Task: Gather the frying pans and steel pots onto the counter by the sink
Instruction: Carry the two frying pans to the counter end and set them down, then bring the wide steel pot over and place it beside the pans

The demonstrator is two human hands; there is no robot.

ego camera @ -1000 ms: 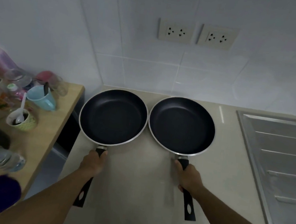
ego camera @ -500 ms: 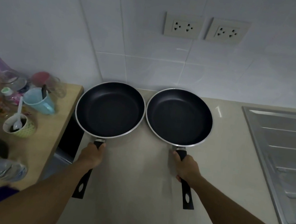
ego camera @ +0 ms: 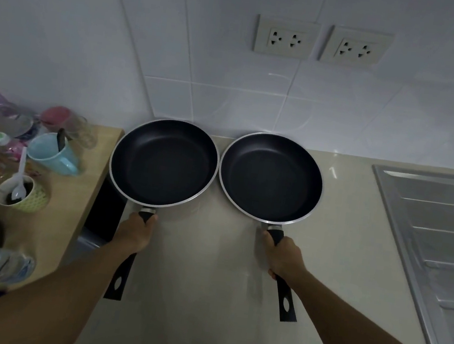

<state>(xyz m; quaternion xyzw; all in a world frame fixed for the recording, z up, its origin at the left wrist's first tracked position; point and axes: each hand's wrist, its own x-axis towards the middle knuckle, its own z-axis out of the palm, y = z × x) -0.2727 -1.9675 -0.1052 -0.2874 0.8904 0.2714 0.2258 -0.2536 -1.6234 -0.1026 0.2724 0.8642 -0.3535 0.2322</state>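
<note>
Nearest the camera, two bare forearms are stretched forward over a pale beige stone counter [ego camera: 197,298]. The left hand [ego camera: 134,233] is wrapped round the black plastic handle of the left black non-stick frying pan with a silver rim [ego camera: 163,163]; the fingers [ego camera: 149,223] are curled shut just behind the handle's collar, and the free end of the handle, with its hanging hole, is left showing behind the wrist. The right hand [ego camera: 284,256] is closed in the same way on the handle of the right black non-stick frying pan with a silver rim [ego camera: 271,177], the grip being taken close to the pan body.

Both pans are set side by side on or just above the counter, which cannot be told; their rims are nearly touching, and their far edges are close to the white tiled wall [ego camera: 216,89]. The left pan's rim is seen overhanging the counter's left edge.

To the right, a stainless steel sink drainboard [ego camera: 434,257] is set into the counter, well apart from the pans. To the left, a wooden side table [ego camera: 70,209] is crowded with a light blue plastic mug [ego camera: 52,154] and a green cup holding a white spoon [ego camera: 22,194].

Farthest, two white double wall sockets [ego camera: 285,36] are mounted on the tiles.
</note>
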